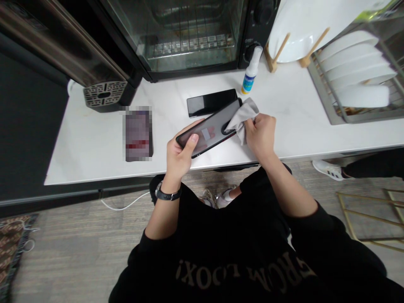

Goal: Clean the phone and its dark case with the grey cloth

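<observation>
My left hand (179, 153) grips the near end of a dark phone (208, 128), holding it tilted above the white counter's front edge, thumb on its screen. My right hand (261, 134) is closed on a grey cloth (242, 115) that lies pressed against the phone's far end. A second black phone (211, 102) lies flat on the counter just behind. A small white spray bottle (251, 71) with a blue label stands further back, to the right of that phone.
A third phone (138, 134), blurred out, lies on the white counter (94, 143) at left. Behind stand a toaster oven (189, 38), a dark appliance (101, 90) at left, and a dish rack (356, 75) with white plates at right. Another person's shoe (328, 169) shows on the floor at right.
</observation>
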Motion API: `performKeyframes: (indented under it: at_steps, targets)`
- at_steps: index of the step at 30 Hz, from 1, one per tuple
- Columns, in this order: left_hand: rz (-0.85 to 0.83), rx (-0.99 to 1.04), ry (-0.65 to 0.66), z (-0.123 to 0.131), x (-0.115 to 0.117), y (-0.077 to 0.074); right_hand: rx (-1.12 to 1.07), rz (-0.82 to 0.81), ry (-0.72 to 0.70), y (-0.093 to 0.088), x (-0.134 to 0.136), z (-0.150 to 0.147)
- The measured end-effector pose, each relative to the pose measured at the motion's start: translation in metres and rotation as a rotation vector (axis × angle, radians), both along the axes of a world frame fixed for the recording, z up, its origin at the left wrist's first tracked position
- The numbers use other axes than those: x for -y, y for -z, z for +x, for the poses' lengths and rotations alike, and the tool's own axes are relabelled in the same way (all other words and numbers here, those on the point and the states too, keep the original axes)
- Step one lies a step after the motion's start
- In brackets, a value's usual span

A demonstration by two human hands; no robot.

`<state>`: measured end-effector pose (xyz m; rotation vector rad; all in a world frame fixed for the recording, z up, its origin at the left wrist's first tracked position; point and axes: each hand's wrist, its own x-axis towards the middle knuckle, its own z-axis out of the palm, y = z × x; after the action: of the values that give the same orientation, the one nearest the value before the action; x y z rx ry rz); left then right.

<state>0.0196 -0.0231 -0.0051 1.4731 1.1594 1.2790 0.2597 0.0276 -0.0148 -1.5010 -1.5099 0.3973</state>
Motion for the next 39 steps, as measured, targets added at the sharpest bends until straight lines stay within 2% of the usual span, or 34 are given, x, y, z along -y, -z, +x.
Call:
performKeyframes:
  at_steps: [6,9,13,15,19,20,24,26,29,34,36,39]
  targets:
    - [-0.023,0.070,-0.018,0.000,-0.004,0.007,-0.055,0.043,-0.262,-0.005,0.002,0.001]
    - [-0.071,0.120,0.004,-0.001,-0.004,0.007,-0.082,0.022,-0.185,-0.006,0.003,0.001]
    - [-0.212,0.166,0.133,0.000,-0.003,0.003,-0.045,-0.041,-0.045,-0.002,0.002,0.001]
    - [-0.219,0.161,0.141,0.000,-0.004,0.002,-0.003,-0.016,-0.060,0.000,0.002,0.001]
    - [-0.106,0.112,0.077,-0.001,-0.007,0.005,0.011,0.098,-0.249,-0.002,0.002,0.001]
    - [-0.086,0.104,0.066,-0.001,-0.007,0.006,0.000,0.119,-0.252,-0.002,0.003,0.001]
    - [-0.157,0.128,0.119,-0.001,-0.005,0.005,-0.033,0.070,-0.033,-0.004,0.003,-0.001]
    - [-0.197,0.143,0.149,0.000,-0.003,0.004,-0.035,0.021,0.022,-0.003,0.003,-0.001]
    - [-0.160,0.135,0.101,0.001,-0.003,0.004,0.028,0.043,-0.028,-0.001,0.003,-0.001]
    - [0.025,0.056,-0.050,0.000,-0.008,0.009,0.027,0.135,-0.226,-0.005,0.005,-0.002]
    - [0.007,0.059,-0.049,0.000,-0.007,0.010,-0.028,0.126,-0.201,-0.008,0.007,-0.002]
    - [-0.104,0.101,0.018,-0.001,-0.003,0.007,-0.075,0.077,-0.058,-0.010,0.008,-0.001]
